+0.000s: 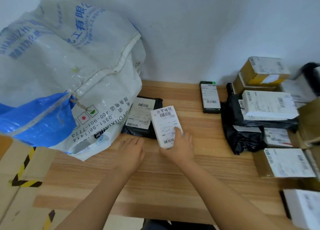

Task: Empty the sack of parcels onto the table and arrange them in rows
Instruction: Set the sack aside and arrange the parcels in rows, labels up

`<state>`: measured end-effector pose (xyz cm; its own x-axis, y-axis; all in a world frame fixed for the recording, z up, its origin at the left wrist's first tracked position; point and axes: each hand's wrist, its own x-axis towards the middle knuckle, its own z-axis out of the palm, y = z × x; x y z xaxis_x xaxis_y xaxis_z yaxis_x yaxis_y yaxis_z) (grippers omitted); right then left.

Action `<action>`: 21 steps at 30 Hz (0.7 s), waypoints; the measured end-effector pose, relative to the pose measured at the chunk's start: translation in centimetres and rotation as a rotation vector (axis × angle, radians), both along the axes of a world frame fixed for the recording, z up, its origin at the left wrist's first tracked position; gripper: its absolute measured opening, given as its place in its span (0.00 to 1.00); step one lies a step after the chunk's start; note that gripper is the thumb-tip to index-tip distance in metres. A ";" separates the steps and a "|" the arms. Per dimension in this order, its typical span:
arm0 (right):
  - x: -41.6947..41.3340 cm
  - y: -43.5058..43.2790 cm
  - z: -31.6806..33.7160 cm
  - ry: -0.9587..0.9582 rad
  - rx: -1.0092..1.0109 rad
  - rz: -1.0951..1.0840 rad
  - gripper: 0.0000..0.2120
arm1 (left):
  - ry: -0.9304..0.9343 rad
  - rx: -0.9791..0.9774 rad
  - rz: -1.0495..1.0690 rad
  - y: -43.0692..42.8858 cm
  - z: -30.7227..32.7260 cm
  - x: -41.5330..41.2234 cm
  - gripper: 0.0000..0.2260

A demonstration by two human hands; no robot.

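A big white woven sack (69, 70) with blue print and a blue lining lies slumped on the left of the wooden table (155, 177), its mouth towards me. My right hand (180, 146) grips a small white labelled parcel (165, 124) by its near end, thumb on top. That parcel overlaps a black mailer bag (138, 119) with a white label beside the sack. My left hand (131, 152) rests flat on the table just in front of the black mailer, fingers relaxed and holding nothing.
A slim dark box (209, 96) lies alone at the back centre. Several parcels fill the right side: stacked cardboard boxes (261, 74), black bags (242, 136), white boxes (268, 105). A cardboard box with yellow-black tape (20, 186) stands at the left front. A wall runs behind.
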<state>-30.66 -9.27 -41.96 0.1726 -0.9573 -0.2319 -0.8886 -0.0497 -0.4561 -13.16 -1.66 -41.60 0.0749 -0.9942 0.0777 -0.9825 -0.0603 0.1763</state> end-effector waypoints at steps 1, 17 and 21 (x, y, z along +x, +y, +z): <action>-0.7 -0.2 0.2 0.012 -0.008 -0.017 0.45 | 0.023 0.002 -0.007 -0.5 0.0 -0.4 0.08; -14.1 -5.0 -0.1 0.248 0.074 -0.185 0.47 | -0.028 0.003 -0.056 -6.2 0.2 -9.8 0.07; -15.6 -5.3 -0.9 0.258 0.105 -0.152 0.46 | -0.047 0.021 -0.025 -6.8 0.0 -11.5 0.07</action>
